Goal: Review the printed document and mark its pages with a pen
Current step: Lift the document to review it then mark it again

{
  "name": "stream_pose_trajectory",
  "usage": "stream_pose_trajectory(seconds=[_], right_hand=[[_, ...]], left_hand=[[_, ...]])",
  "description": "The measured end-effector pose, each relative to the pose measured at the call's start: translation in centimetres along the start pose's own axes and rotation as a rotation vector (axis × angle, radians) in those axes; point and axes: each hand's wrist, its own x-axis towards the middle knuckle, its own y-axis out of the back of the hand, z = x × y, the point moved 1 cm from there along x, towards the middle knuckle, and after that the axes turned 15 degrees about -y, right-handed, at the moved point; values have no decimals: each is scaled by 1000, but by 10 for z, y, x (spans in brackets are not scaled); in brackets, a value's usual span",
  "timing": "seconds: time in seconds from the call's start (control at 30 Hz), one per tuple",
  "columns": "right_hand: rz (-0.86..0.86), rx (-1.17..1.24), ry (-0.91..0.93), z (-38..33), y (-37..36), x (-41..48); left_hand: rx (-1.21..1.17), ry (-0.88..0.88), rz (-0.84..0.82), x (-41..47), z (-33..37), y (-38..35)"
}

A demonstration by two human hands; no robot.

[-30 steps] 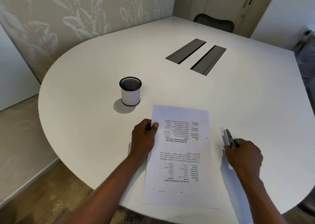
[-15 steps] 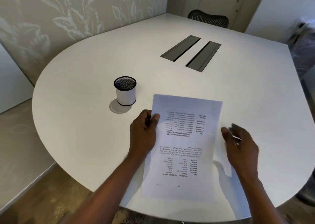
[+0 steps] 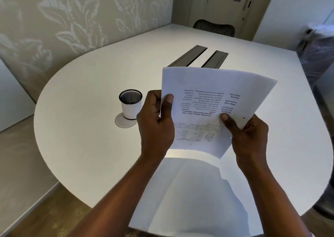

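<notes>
Doc (image 3: 207, 85) held clear of the tabletop (image 3: 86, 146) btw both hands, print upside down to the camera. L hand (image 3: 155, 126) pinches its left edge, thumb on top, other fingers curled behind & mostly hidden. R hand (image 3: 251, 137) pinches the lower right edge the same way. Top right corner bends away from the R fingers; free edges touch nothing. Open tabletop left of the L fingers except a mesh pen cup (image 3: 130, 104), near but apart. Cable slots (image 3: 215, 59) beyond the fingers, part-hidden by the doc. Text too blurred to read. Bright speck (image 3: 230, 137) by the R fingers: can't tell what. Pale shape (image 3: 189, 191) under the wrists, shadow or sheet, unclear.
</notes>
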Motion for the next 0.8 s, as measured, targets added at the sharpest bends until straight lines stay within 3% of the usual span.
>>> stream_pose_trajectory(seconds=[0.27, 0.53, 0.8], right_hand=[[-65, 104, -77, 32, 4, -16], [20, 77, -58, 40, 3, -17], [-13, 125, -86, 42, 5, -18]], left_hand=[[12, 194, -55, -32, -28, 4], [102, 167, -74, -39, -31, 3], [103, 177, -80, -46, -36, 5]])
